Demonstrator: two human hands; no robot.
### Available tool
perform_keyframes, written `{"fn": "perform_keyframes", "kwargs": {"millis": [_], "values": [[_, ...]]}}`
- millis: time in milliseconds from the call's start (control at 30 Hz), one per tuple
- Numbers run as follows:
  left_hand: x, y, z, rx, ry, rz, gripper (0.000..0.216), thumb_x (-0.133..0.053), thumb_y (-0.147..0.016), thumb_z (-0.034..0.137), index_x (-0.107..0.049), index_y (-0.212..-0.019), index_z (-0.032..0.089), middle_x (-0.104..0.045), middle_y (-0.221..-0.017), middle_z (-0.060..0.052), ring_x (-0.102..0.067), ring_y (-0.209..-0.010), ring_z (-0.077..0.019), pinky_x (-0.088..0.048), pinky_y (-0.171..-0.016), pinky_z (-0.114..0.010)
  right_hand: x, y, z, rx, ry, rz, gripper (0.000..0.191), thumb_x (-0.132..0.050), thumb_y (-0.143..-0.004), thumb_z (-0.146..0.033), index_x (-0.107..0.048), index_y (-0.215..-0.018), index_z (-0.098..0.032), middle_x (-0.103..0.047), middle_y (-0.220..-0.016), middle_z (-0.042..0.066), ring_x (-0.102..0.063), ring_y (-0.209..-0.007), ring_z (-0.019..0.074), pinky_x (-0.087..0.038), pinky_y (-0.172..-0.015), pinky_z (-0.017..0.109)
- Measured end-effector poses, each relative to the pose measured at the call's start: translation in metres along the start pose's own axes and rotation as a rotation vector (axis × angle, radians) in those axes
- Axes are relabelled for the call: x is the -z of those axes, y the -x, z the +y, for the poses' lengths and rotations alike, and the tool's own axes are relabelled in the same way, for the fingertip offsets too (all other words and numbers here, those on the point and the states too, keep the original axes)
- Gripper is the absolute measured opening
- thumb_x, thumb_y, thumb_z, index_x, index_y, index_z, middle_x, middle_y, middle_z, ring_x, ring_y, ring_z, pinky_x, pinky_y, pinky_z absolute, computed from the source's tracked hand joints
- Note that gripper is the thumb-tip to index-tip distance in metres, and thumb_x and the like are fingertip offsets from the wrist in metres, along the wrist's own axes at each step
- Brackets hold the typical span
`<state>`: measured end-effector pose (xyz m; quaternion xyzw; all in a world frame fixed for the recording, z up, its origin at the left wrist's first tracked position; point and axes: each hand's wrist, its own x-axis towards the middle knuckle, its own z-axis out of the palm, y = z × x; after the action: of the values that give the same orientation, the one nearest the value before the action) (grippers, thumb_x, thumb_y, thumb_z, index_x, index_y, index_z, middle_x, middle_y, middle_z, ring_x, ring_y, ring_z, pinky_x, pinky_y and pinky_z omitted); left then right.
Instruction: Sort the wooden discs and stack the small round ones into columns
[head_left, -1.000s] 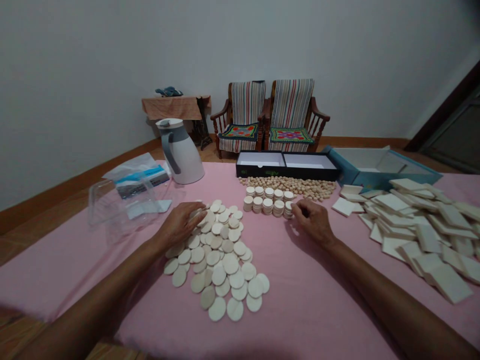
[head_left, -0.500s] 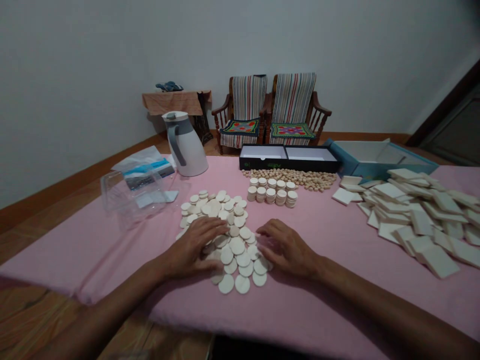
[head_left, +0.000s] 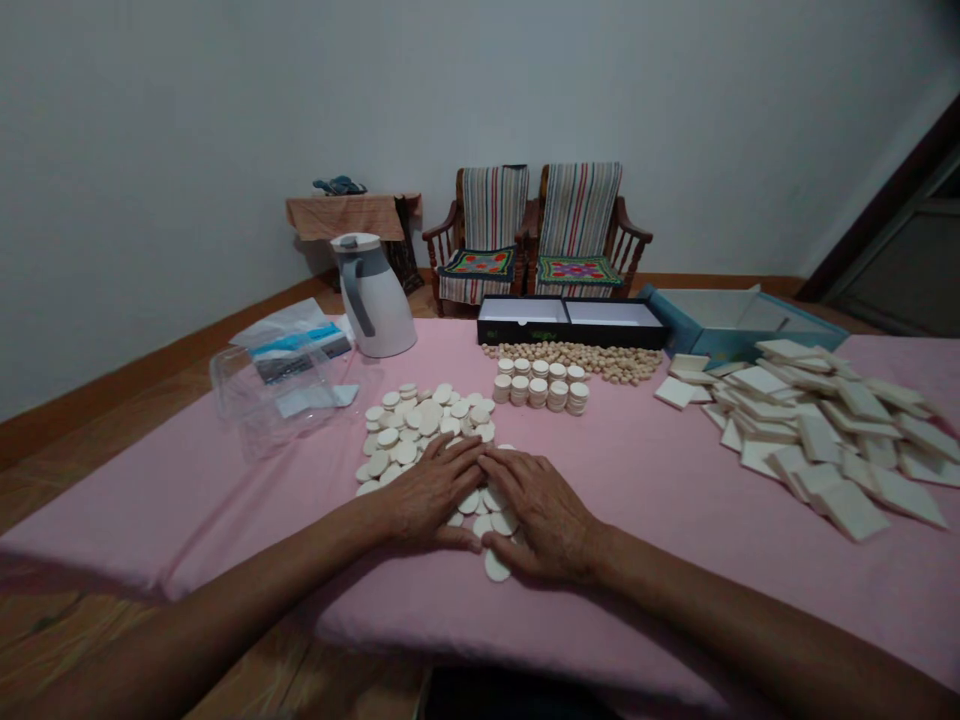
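Currently, a pile of pale round discs [head_left: 430, 418] is being borne by a pink cloth [head_left: 637, 470], and the near part of that pile is being covered by both hands. On the pile's left flank the left hand [head_left: 431, 500] is being laid palm down, its fingers being stretched out and its thumb being spread away from them; on the pile's right flank the right hand [head_left: 541, 510] is being laid likewise, its fingers being slanted inward. Over the pile the two sets of fingertips are being held together, or nearly so, while each hand's own grip is being held loose and apart rather than clamped on a disc; what is being hidden under the palms cannot be told. Several discs of the pile are being framed in the gap between fingers and thumbs. Beyond the pile and to its right, two rows of stacked discs [head_left: 538, 391] are being seen upright, and farther from the pile a band of small wooden pieces [head_left: 592, 360] is being backed by a black two-part tray [head_left: 574, 336]. Well to the pile's right, a heap of square tiles [head_left: 817, 425] is being overlooked by a blue box [head_left: 720, 345]. Left of the pile, a clear plastic container [head_left: 234, 400] is being seen, and beyond the pile, leftward, a white and grey jug [head_left: 386, 315].
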<state>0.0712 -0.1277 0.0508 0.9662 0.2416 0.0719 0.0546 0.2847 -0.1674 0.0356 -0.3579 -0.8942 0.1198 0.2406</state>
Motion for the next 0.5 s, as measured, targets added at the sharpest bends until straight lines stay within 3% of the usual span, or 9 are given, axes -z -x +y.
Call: {"fn": "perform_keyframes", "kwargs": {"millis": [167,333,500], "values": [[-0.006,-0.032,0.009,-0.044,0.021,0.045,0.063,-0.055,-0.084,0.053,-0.038,-0.135,0.020,-0.046,-0.136,-0.016,-0.036,-0.131,-0.0332,-0.026,-0.108,-0.052,0.011,0.012,0.015,-0.088,0.025,0.050,0.063,-0.055,-0.074,-0.025,-0.039,-0.134,-0.013,-0.047,-0.131,0.015,-0.041,-0.118,0.0279,-0.036,-0.098,0.046],[-0.016,-0.061,0.019,-0.044,0.017,0.062,0.044,-0.052,-0.088,0.045,-0.046,-0.126,0.022,-0.050,-0.130,-0.013,-0.043,-0.123,-0.0292,-0.029,-0.105,-0.048,0.021,0.026,0.031,-0.122,0.040,0.080,0.062,-0.052,-0.074,-0.016,-0.038,-0.135,-0.016,-0.048,-0.130,0.013,-0.043,-0.115,0.0257,-0.037,-0.097,0.044],[-0.019,-0.081,0.023,-0.027,0.023,0.072,0.047,-0.051,-0.089,0.046,-0.045,-0.128,0.020,-0.051,-0.132,-0.014,-0.043,-0.124,-0.0290,-0.029,-0.105,-0.049,0.034,0.036,0.047,-0.217,0.054,0.110,0.051,-0.051,-0.077,-0.015,-0.045,-0.127,-0.018,-0.054,-0.119,0.011,-0.047,-0.108,0.0246,-0.038,-0.093,0.042]]}}
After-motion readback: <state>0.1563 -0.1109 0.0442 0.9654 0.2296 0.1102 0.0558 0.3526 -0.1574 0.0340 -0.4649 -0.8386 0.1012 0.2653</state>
